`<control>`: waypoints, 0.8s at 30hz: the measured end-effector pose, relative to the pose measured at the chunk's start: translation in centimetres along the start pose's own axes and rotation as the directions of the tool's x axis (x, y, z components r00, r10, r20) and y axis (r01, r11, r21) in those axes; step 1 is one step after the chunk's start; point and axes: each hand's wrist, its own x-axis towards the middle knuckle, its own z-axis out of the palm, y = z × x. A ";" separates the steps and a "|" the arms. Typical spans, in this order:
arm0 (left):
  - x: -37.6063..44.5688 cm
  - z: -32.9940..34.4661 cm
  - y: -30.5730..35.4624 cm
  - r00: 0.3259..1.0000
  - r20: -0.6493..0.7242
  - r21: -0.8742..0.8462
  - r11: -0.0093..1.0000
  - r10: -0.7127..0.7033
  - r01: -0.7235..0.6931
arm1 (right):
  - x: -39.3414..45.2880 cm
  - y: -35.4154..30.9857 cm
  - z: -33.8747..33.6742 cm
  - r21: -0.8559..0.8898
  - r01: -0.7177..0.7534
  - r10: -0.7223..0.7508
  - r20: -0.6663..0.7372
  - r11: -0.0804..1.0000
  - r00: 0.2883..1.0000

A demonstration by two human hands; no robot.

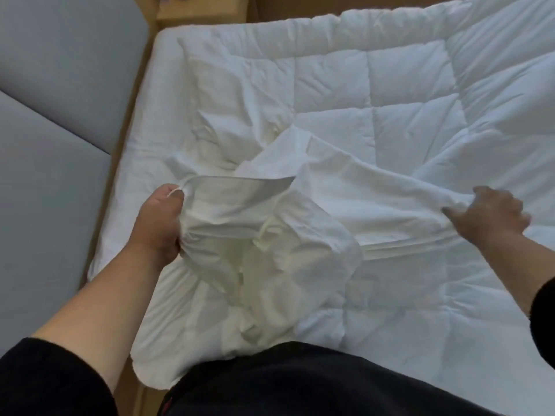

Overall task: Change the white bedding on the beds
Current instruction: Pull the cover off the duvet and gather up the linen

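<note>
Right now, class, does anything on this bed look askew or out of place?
Yes. The white cover lies bunched and twisted on the quilted duvet instead of flat. The left hand grips its gathered edge; the right hand holds a fold. Nothing looks torn or stained.

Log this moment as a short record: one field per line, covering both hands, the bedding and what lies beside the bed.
left hand: grips a bunched edge of the white cover, lifted off the bed
right hand: holds the cover's far side, pulling it taut; motion-blurred
quilt: white, quilted in squares, spread over the bed beneath the cover
bed frame: wooden, showing along the left side
grey padded surface: left of the bed
sleeves: black
</note>
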 end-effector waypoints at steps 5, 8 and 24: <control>-3.7 6.0 0.5 0.980 0.193 0.049 0.998 -0.050 0.041 | -14.4 -15.7 -0.6 0.679 0.230 -0.625 0.419 0.698 0.658; -4.5 7.2 1.5 0.950 0.311 0.209 0.977 -0.030 -0.038 | -19.2 -19.2 1.3 0.630 0.358 -0.687 0.411 0.689 0.599; -4.8 -1.7 0.8 0.976 0.158 0.594 0.776 0.147 -0.213 | 0.9 17.3 0.7 -0.281 -0.098 0.120 0.063 0.955 0.991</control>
